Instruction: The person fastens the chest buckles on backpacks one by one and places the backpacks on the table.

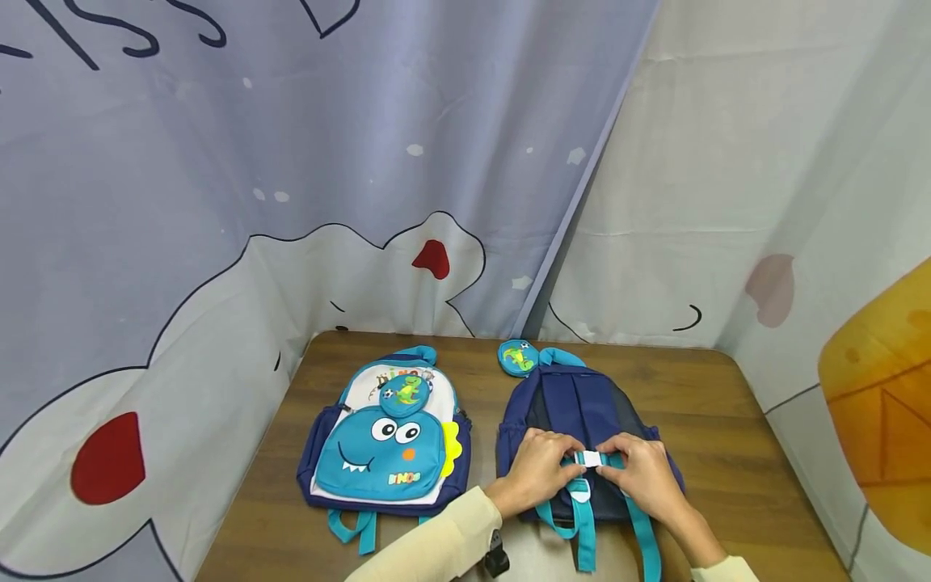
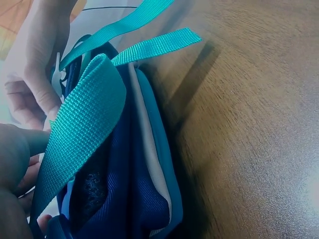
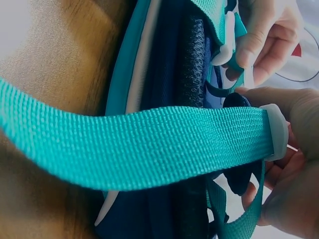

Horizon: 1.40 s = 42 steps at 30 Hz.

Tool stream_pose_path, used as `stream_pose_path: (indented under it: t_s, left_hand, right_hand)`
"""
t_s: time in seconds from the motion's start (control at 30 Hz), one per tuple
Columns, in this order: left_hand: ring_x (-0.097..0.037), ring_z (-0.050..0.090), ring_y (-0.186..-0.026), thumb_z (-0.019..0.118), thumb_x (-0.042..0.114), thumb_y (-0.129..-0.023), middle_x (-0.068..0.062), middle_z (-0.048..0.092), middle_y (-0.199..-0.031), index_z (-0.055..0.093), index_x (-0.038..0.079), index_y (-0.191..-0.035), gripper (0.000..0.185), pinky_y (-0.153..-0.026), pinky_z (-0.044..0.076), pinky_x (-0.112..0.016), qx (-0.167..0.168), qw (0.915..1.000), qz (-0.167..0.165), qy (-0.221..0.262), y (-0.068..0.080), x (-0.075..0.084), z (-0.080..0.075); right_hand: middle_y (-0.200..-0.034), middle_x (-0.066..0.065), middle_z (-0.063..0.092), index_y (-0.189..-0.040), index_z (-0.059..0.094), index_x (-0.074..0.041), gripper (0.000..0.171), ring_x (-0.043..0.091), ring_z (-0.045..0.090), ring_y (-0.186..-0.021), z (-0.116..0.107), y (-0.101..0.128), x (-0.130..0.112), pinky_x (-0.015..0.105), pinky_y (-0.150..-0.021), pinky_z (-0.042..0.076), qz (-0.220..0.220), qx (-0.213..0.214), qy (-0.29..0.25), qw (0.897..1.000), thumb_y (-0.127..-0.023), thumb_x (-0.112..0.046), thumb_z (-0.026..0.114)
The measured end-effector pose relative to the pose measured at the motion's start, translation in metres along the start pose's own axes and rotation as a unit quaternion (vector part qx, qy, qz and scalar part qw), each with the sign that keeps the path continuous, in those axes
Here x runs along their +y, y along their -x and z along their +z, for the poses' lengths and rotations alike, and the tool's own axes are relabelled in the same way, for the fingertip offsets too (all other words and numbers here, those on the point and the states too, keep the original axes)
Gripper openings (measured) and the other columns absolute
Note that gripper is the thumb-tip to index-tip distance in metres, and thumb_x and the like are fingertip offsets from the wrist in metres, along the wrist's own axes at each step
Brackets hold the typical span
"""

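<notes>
1. The left hand (image 1: 541, 469) pinches one end of a white buckle (image 1: 592, 458) between thumb and fingertips, over the lower back of the dark backpack (image 1: 560, 396).
2. The right hand (image 1: 643, 475) pinches the buckle's other end, also over the dark backpack; the two hands face each other, fingertips near.
3. Turquoise straps (image 1: 585, 525) run from the dark backpack past its lower edge, toward the person; one carries a white slider (image 1: 579, 491).
4. The dark backpack lies on the table (image 1: 727, 436) with its back upward and its carrying loop (image 1: 560, 357) at the far end. A round pouch (image 1: 518, 358) rests just beside that loop, to the left.
5. Edges and room: a narrow strip of wood separates the dark backpack from the dinosaur backpack (image 1: 381, 461), which lies front upward on its left. A wider stretch runs from its right side to the table's right edge. The table's far edge is near its loop.
6. Fingertips cover the buckle's ends, so whether its halves are fully joined cannot be told. In both wrist views a strap crosses before the dark backpack and hides part of it. The head view cuts off the sleeves (image 1: 444, 537) and the table's near edge.
7. The table is brown wood grain, glossy in places. Beyond the dark backpack hangs a printed curtain (image 1: 436, 97), grey-blue and white.
</notes>
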<state>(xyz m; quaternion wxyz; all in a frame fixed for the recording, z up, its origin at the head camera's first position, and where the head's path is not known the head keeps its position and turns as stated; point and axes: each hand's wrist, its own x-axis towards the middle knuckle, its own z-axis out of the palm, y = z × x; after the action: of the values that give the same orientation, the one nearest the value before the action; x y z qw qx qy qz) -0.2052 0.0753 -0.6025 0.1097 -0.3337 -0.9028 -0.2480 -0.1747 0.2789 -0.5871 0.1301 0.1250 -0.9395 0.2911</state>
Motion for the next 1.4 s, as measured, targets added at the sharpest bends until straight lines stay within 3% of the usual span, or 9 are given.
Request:
stream_pose_path:
  t_s: [0.13,0.37,0.6,0.77,0.93,1.07,1.23,1.4]
  left_hand:
    - [0.006,0.058,-0.079,0.074,0.041,-0.086,0.016,0.069,-0.089,0.071,0.027,-0.106,0.025,-0.079,0.038,-0.022,-0.004,0.9999,-0.005,0.009,0.0,-0.001,-0.001]
    - [0.007,0.058,-0.081,0.072,0.043,-0.086,0.018,0.068,-0.092,0.07,0.028,-0.108,0.026,-0.08,0.038,-0.023,-0.006,1.0,-0.003,0.002,-0.001,-0.005,-0.005]
    - [0.008,0.058,-0.084,0.072,0.045,-0.086,0.02,0.069,-0.093,0.07,0.029,-0.107,0.026,-0.083,0.039,-0.024,-0.013,0.9999,-0.006,-0.002,0.006,-0.012,-0.011]
    - [0.007,0.06,-0.086,0.071,0.044,-0.088,0.019,0.07,-0.095,0.071,0.028,-0.106,0.024,-0.086,0.039,-0.026,-0.005,1.0,-0.001,-0.006,0.008,-0.019,-0.018]
    - [0.003,0.062,-0.088,0.07,0.04,-0.089,0.017,0.071,-0.096,0.072,0.027,-0.105,0.02,-0.086,0.04,-0.028,-0.003,0.9998,-0.006,-0.017,0.011,-0.025,-0.025]
    - [0.0,0.063,-0.089,0.068,0.036,-0.091,0.016,0.071,-0.096,0.073,0.026,-0.103,0.016,-0.086,0.04,-0.029,-0.008,0.9996,-0.007,-0.025,0.012,-0.029,-0.029]
    - [-0.001,0.063,-0.09,0.065,0.033,-0.093,0.016,0.071,-0.097,0.072,0.028,-0.103,0.013,-0.086,0.04,-0.03,-0.013,0.9994,-0.008,-0.032,0.012,-0.034,-0.033]
    - [-0.004,0.064,-0.092,0.064,0.029,-0.094,0.014,0.072,-0.099,0.073,0.025,-0.105,0.014,-0.088,0.041,-0.033,-0.022,0.9993,-0.014,-0.025,0.011,-0.04,-0.041]
  right_hand:
    - [-0.084,-0.01,0.07,-0.085,0.074,-0.022,0.028,0.007,0.058,-0.065,0.0,-0.002,-0.002,0.039,-0.074,0.032,0.012,-0.012,0.017,1.0,-0.064,-0.018,0.091]
    - [-0.083,-0.011,0.068,-0.085,0.073,-0.024,0.027,0.007,0.056,-0.065,-0.002,-0.004,-0.003,0.041,-0.075,0.033,0.029,-0.035,0.022,0.999,-0.066,-0.02,0.09]
    - [-0.087,-0.014,0.065,-0.091,0.072,-0.026,0.029,0.004,0.051,-0.064,-0.005,-0.002,-0.005,0.036,-0.074,0.03,0.036,-0.065,0.004,0.997,-0.067,-0.023,0.089]
    - [-0.087,-0.011,0.065,-0.095,0.072,-0.023,0.03,0.011,0.056,-0.07,-0.004,-0.002,-0.012,0.033,-0.072,0.036,0.019,-0.056,-0.025,0.998,-0.07,-0.019,0.088]
    - [-0.086,-0.011,0.064,-0.099,0.074,-0.021,0.022,0.009,0.054,-0.072,0.003,-0.005,-0.019,0.024,-0.064,0.042,0.004,-0.024,-0.052,0.998,-0.079,-0.021,0.082]
    - [-0.09,-0.009,0.068,-0.101,0.074,-0.02,0.02,0.009,0.054,-0.075,0.011,-0.008,-0.027,0.029,-0.069,0.042,0.002,-0.002,-0.075,0.997,-0.082,-0.021,0.08]
    - [-0.093,-0.007,0.069,-0.102,0.073,-0.018,0.02,0.011,0.056,-0.077,0.017,-0.014,-0.04,0.041,-0.082,0.034,0.0,-0.009,-0.108,0.994,-0.084,-0.021,0.078]
    - [-0.091,-0.009,0.068,-0.102,0.073,-0.018,0.019,0.009,0.056,-0.076,0.022,-0.018,-0.05,0.041,-0.081,0.033,-0.007,-0.018,-0.125,0.992,-0.084,-0.019,0.078]
